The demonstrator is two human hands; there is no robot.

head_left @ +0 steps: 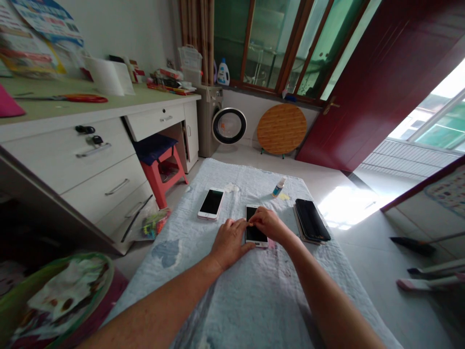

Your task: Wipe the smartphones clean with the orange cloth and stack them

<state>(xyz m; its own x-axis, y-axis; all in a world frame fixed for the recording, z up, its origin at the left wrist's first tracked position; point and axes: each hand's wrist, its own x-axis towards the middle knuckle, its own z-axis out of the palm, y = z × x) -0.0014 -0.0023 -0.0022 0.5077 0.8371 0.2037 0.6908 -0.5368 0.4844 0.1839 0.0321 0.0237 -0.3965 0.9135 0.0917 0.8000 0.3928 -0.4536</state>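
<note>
A white-framed smartphone with a dark screen lies on the cloth in front of me. Along its left edge rests my left hand, fingers stretched out and thumb apart near the phone's lower corner. My right hand is over the upper part of the screen. Its thumb and fingers are pinched together close to my left fingertips; what they hold, if anything, is too small to make out. To the left lies another white phone, face up. A small spray bottle stands beyond, and a stack of dark-screened phones lies to the right.
Pale blue cloth covers the low work surface. A lined waste bin stands at lower left. White drawers and a red stool are on the left. Behind are a washing machine with its door open and a round wooden board.
</note>
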